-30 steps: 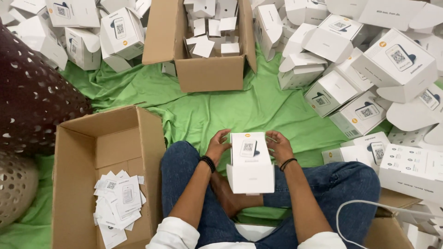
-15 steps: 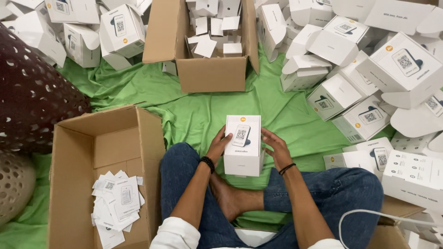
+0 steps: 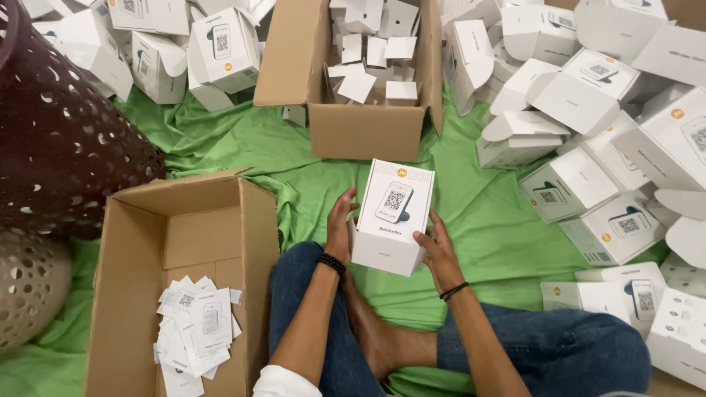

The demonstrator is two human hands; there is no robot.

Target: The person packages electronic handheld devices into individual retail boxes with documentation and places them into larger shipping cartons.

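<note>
We hold the white box (image 3: 393,217) between both hands — left hand (image 3: 340,224), right hand (image 3: 439,250) — above the green cloth (image 3: 485,220), and a loose grip could drop it.

A small white cardboard box (image 3: 392,217) with a printed device picture and an orange dot on its front face is held above the lap, over the green cloth. It is closed, tilted slightly, front face turned up toward the camera. It is gripped at its left and right lower sides.
</note>
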